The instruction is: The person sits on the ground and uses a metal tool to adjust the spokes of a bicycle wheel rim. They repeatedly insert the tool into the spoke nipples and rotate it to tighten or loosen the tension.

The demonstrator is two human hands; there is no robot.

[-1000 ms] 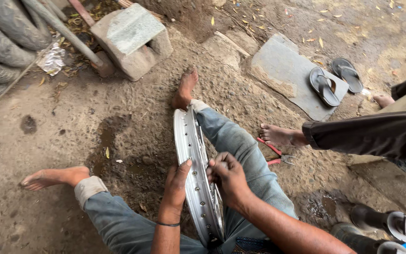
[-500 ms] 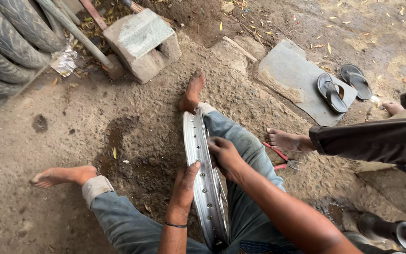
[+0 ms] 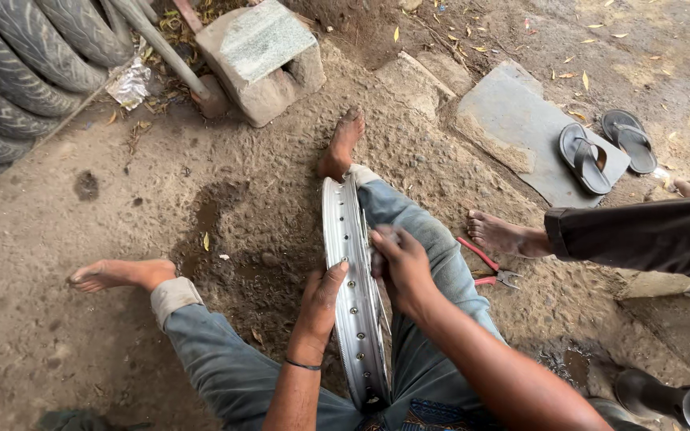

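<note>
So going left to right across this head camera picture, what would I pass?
Stacked tyres → concrete block → left hand → metal wheel rim → right hand → red-handled pliers → pair of sandals.

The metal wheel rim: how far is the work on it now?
Done: the bare metal wheel rim stands upright between the person's legs, no tyre on it. In hand: the left hand steadies its edge and the right hand presses its side. Left: the spoke holes look empty; red-handled pliers lie unused on the ground.
</note>
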